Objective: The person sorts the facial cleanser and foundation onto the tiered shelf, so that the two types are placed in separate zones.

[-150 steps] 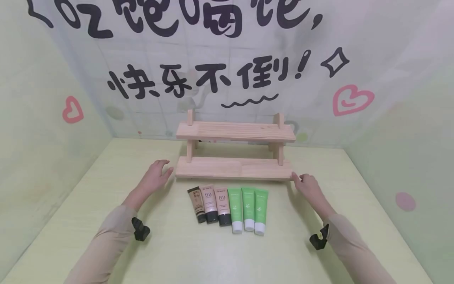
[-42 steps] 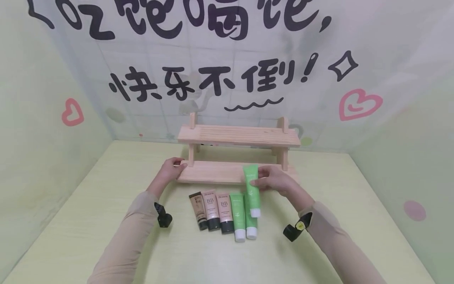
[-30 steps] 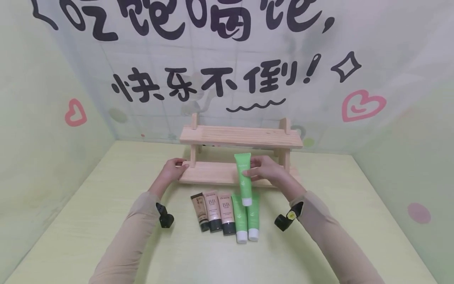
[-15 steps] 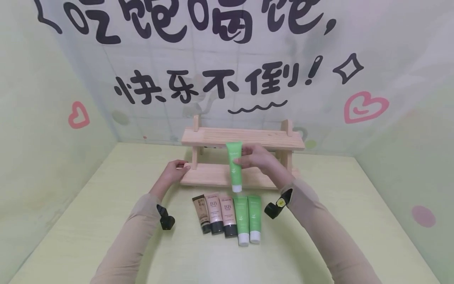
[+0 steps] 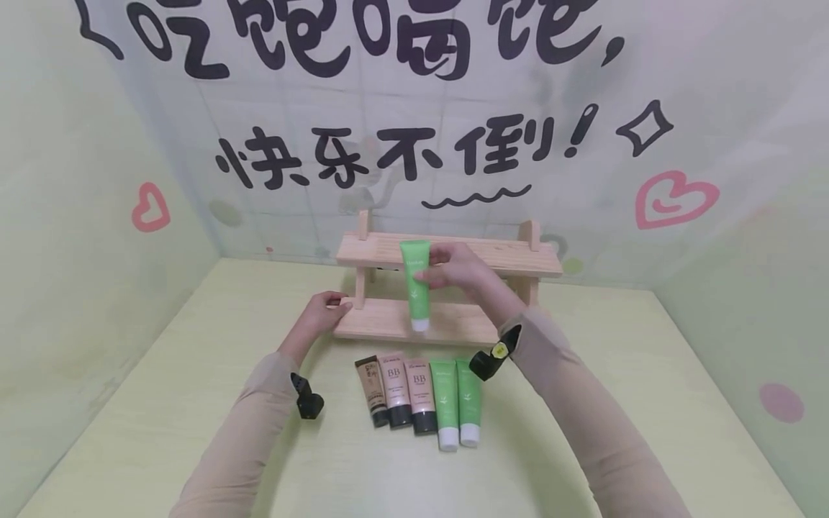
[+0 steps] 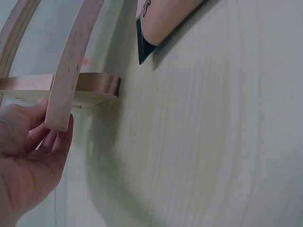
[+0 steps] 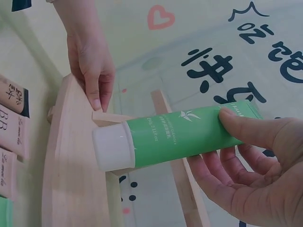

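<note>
My right hand [image 5: 455, 265] holds a green squeeze tube [image 5: 417, 288] with its white cap down, in front of the two-tier wooden rack [image 5: 382, 316]. In the right wrist view the thumb lies on one face of the tube [image 7: 184, 132] and the fingers are behind it. My left hand [image 5: 319, 315] grips the left end of the rack's lower shelf, thumb on one side and fingers on the other, as the left wrist view shows the hand [image 6: 33, 151] at the board's end [image 6: 64, 104].
On the table before the rack lie a brown tube [image 5: 372, 392], two pink BB tubes [image 5: 395, 388] with black caps and two green tubes [image 5: 445, 403] with white caps. A printed cloth wall [image 5: 285, 101] stands close behind the rack.
From the row on the table, my right hand has picked up the rightmost green tube and moved it up and left before the rack. My left hand has come to grip the lower shelf's end.
</note>
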Tool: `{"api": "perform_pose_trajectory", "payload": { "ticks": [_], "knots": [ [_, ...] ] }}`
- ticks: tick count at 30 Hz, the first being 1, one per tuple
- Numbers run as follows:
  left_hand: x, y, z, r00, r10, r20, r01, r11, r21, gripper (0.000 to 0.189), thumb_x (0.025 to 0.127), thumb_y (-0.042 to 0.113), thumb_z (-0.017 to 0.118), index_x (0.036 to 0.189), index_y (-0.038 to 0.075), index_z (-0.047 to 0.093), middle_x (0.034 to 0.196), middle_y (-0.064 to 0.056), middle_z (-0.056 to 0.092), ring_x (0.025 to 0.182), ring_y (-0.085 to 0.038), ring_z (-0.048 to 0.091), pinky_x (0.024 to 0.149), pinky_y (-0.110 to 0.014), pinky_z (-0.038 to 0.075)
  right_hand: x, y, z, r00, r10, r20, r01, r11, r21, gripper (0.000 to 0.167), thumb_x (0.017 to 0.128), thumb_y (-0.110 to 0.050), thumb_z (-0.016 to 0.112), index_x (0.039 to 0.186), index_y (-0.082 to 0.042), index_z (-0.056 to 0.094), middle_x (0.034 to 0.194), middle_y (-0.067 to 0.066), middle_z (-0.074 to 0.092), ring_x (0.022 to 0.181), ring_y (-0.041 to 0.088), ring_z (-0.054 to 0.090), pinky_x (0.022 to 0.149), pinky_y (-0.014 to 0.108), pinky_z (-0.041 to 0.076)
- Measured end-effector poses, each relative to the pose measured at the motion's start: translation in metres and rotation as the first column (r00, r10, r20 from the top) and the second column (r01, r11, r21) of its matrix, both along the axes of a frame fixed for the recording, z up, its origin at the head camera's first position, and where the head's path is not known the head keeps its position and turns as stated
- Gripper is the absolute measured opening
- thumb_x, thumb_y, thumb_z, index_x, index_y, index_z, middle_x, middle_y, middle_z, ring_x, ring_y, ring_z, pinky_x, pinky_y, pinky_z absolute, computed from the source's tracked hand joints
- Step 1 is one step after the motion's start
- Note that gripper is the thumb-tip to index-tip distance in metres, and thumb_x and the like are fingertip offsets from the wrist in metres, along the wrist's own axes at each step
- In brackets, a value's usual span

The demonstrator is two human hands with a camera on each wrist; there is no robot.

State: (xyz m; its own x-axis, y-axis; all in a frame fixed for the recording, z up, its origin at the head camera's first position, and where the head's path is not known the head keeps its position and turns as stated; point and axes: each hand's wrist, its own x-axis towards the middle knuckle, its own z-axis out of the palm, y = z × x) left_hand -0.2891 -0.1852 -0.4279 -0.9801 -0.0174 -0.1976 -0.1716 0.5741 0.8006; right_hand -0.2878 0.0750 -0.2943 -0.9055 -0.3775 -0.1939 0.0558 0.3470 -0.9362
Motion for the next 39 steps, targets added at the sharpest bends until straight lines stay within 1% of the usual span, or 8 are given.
{"api": "perform_pose_trajectory", "payload": {
  "ticks": [3,6,11,17,22,29,36,39],
  "knots": [
    [0.0,-0.001,-0.001,1.0,0.003,-0.005,-0.003,1.0,-0.003,0.044,0.094,0.024,0.05,0.13,-0.001,0.045,0.13,-0.025,0.048,0.117,-0.036,0.049,0.095,-0.043,0.045,-0.004,-0.005,0.004,1.0,-0.007,0.011,0.007,1.0,0.001,0.051,0.078,-0.002,0.068,0.125,0.001,0.049,0.12,0.016,0.055,0.1,0.025,0.059,0.083,0.032,0.054],
    [0.0,-0.002,-0.001,1.0,0.004,-0.012,-0.004,1.0,-0.008,0.044,0.094,0.023,0.05,0.13,-0.002,0.045,0.13,-0.025,0.048,0.116,-0.036,0.05,0.095,-0.043,0.046,-0.008,-0.011,0.009,1.0,-0.01,0.004,0.009,1.0,0.017,0.053,0.078,-0.004,0.068,0.127,0.0,0.047,0.124,0.015,0.053,0.104,0.026,0.058,0.086,0.032,0.053],
    [0.0,-0.003,-0.001,1.0,0.019,-0.013,-0.019,1.0,-0.009,0.043,0.094,0.023,0.05,0.13,-0.001,0.045,0.13,-0.025,0.048,0.117,-0.036,0.05,0.095,-0.043,0.045,-0.018,-0.021,0.018,1.0,-0.027,0.003,0.027,0.999,-0.02,0.052,0.078,0.0,0.068,0.126,0.002,0.048,0.124,0.017,0.053,0.104,0.026,0.057,0.086,0.032,0.053],
    [0.001,-0.003,-0.001,0.999,0.042,0.023,-0.042,0.999,0.013,0.043,0.094,0.024,0.049,0.131,0.001,0.045,0.131,-0.023,0.047,0.117,-0.035,0.05,0.095,-0.041,0.046,-0.03,-0.032,0.03,0.999,-0.038,-0.02,0.037,0.998,-0.053,0.049,0.077,0.003,0.067,0.123,0.001,0.05,0.119,0.016,0.055,0.101,0.023,0.056,0.085,0.035,0.053],
    [0.003,-0.002,-0.001,0.997,0.063,0.05,-0.064,0.997,0.032,0.043,0.094,0.025,0.05,0.131,0.003,0.045,0.132,-0.022,0.047,0.118,-0.034,0.049,0.096,-0.041,0.045,-0.037,-0.039,0.04,0.998,-0.054,-0.042,0.052,0.997,-0.063,0.049,0.078,0.004,0.066,0.124,0.001,0.05,0.118,0.016,0.055,0.101,0.023,0.056,0.087,0.037,0.052],
    [0.002,-0.003,-0.003,0.999,0.048,0.006,-0.048,0.998,0.034,0.042,0.093,0.023,0.052,0.129,0.001,0.047,0.128,-0.023,0.05,0.114,-0.034,0.053,0.092,-0.04,0.048,-0.049,-0.047,0.048,0.992,-0.105,-0.064,0.099,0.991,-0.089,0.049,0.078,0.004,0.066,0.124,-0.001,0.051,0.12,0.015,0.056,0.103,0.022,0.056,0.089,0.035,0.051],
    [0.0,-0.001,-0.004,0.999,0.048,0.004,-0.048,0.998,0.044,0.042,0.093,0.023,0.052,0.129,0.001,0.048,0.13,-0.023,0.049,0.117,-0.035,0.049,0.095,-0.042,0.046,-0.06,-0.055,0.051,0.987,-0.138,-0.079,0.128,0.985,-0.117,0.051,0.078,0.003,0.067,0.126,-0.002,0.05,0.123,0.014,0.054,0.11,0.023,0.054,0.089,0.032,0.051],
    [-0.001,-0.001,-0.003,0.999,0.044,-0.001,-0.044,0.998,0.045,0.042,0.093,0.023,0.052,0.129,0.001,0.048,0.129,-0.023,0.049,0.117,-0.035,0.05,0.095,-0.041,0.046,-0.064,-0.057,0.051,0.986,-0.137,-0.095,0.126,0.986,-0.109,0.051,0.078,0.001,0.067,0.126,-0.003,0.05,0.124,0.013,0.054,0.11,0.023,0.054,0.089,0.03,0.051]
  ]
}}
